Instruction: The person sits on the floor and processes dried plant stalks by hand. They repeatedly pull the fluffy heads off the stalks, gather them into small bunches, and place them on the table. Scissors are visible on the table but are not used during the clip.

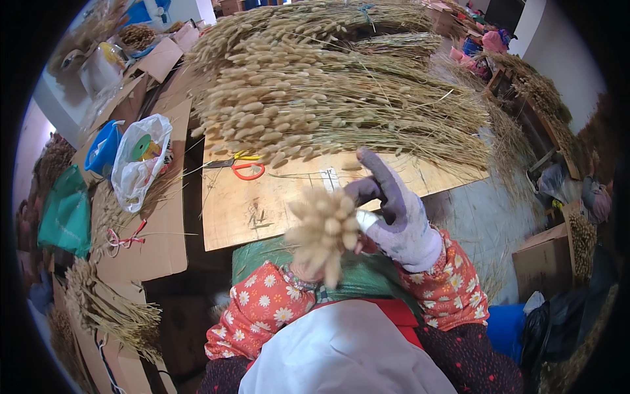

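A bunch of dried bunny-tail grass [327,226] is held up before my body, its fluffy heads facing the camera. My left hand [307,271] is mostly hidden behind the heads; only a bit shows above a beaded bracelet, and its fingers are out of sight. My right hand [401,216], in a grey-white knit glove with purplish fingers, is at the right side of the bunch, index finger raised, with something white and shiny near its palm. A large pile of bunny-tail grass [305,93] covers the far part of the wooden board [246,216]. Scissors with red and yellow handles [248,171] lie on the board.
At the left, a cardboard sheet [167,241] bears a blue bucket [104,147], a plastic bag [140,167] with spools and red-white ties [125,240]. Another grass bundle [110,312] lies lower left. A cardboard box [544,256] and a blue container [507,330] stand at the right.
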### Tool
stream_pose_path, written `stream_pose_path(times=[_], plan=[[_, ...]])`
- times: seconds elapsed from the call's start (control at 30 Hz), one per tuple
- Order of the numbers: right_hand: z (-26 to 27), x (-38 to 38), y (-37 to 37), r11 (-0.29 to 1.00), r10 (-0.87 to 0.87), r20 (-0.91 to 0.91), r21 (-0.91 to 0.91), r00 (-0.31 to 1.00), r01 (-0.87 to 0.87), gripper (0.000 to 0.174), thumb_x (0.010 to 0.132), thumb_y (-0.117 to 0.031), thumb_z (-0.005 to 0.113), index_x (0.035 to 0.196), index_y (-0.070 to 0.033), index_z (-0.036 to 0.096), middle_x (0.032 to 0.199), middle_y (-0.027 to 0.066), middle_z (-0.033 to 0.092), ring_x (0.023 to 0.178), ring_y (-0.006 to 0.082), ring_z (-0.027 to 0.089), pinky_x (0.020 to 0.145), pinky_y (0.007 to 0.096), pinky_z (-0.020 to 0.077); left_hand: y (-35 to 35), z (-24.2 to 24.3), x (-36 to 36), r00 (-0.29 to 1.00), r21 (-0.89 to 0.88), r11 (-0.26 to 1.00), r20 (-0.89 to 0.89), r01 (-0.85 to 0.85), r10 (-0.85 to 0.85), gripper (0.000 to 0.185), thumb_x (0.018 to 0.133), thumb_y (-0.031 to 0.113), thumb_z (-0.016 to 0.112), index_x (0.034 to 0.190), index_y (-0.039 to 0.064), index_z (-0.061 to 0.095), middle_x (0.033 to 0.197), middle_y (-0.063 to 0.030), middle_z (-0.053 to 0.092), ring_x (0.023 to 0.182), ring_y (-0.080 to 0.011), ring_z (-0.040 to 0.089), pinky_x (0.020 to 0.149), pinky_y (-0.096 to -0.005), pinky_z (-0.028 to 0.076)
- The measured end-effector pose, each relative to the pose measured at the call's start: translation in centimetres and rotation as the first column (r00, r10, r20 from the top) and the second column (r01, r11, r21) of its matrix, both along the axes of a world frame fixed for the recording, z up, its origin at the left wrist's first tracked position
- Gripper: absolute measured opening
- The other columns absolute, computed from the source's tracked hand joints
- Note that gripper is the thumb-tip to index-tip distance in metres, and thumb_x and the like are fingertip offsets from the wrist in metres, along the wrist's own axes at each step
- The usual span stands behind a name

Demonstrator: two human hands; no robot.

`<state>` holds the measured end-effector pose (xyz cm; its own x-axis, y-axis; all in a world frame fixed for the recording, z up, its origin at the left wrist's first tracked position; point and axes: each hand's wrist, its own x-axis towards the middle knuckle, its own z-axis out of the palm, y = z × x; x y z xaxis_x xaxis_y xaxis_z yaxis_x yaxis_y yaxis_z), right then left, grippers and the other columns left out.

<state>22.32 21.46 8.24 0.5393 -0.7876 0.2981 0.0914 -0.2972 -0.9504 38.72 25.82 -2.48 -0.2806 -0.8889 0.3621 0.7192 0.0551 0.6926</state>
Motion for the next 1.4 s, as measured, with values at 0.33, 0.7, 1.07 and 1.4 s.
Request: stream_pose_path(times=[0.33,0.7,1.07,1.4], plan=[[-2.3,2.0,0.0,0.971,-0.118,-0.101,-0.219,0.988,0.094,0.074,0.079,0.001,0.066,0.145,-0.007,0.034,0.094,0.0062,0.065,0.069,0.0105,0.058,0.06,0.0246,0.0476,-0.9,0.8,-0.7,0.942,0.423,0.844,0.212,-0.329,0.261,0.033,0.099,0.027,0.052,0.12,0.002,0.052,0.097,-0.0042,0.056,0.093,-0.0135,0.057,0.083,-0.0291,0.05],[-1.8,4.7,-0.5,0.943,-0.266,-0.182,-0.252,0.947,0.216,0.065,0.083,0.0,0.062,0.143,-0.006,0.038,0.088,0.0043,0.065,0.067,0.0071,0.054,0.061,0.0227,0.0462,-1.0,-0.9,-1.7,0.948,0.321,0.893,0.151,-0.317,0.282,0.033,0.1,0.019,0.048,0.129,0.003,0.049,0.124,-0.0055,0.055,0.109,-0.0148,0.055,0.093,-0.0292,0.046],[-0.4,3.6,-1.5,0.764,-0.383,-0.28,-0.632,0.88,0.132,0.061,0.081,0.0,0.063,0.139,-0.008,0.043,0.085,0.0131,0.065,0.071,0.0274,0.064,0.064,0.033,0.0499,-1.1,-0.6,-1.6,0.977,0.376,0.902,0.108,-0.211,0.183,0.038,0.099,0.023,0.051,0.13,0.001,0.047,0.123,-0.0057,0.057,0.108,-0.0134,0.055,0.092,-0.0285,0.045],[-0.9,3.6,-1.6,0.636,-0.461,-0.277,-0.765,0.843,0.096,0.063,0.076,-0.004,0.068,0.136,-0.007,0.048,0.086,0.0125,0.066,0.07,0.0281,0.064,0.063,0.0368,0.0495,-0.3,-1.8,-2.0,0.946,0.319,0.898,0.214,-0.304,0.244,0.026,0.1,0.029,0.048,0.111,0.008,0.059,0.092,0.0047,0.056,0.074,-0.0077,0.046,0.068,-0.0245,0.039]])
